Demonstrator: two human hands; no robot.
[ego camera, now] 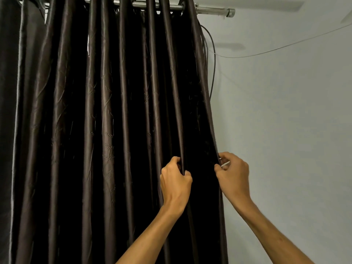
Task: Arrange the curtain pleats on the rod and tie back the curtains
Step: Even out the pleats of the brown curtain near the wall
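On the rod (209, 10): curtain (106, 130) hangs in upright pleats, its right edge near the wall.
Risk: a hard downward tug may strain the rod, and uneven pulls would likely leave the pleats bunched. The hem could snag the cable (214, 63).
Left hand (175, 183): raised, fingers curled round one pleat.
Right hand (233, 172): raised, pinching the outer hem.

Head camera — close, facing up at the curtain (106, 130).

Domestic room: dark pleated curtain (106, 111) on metal rod (209, 9) high above the fingers (176, 160), plain painted wall (285, 130) to their right
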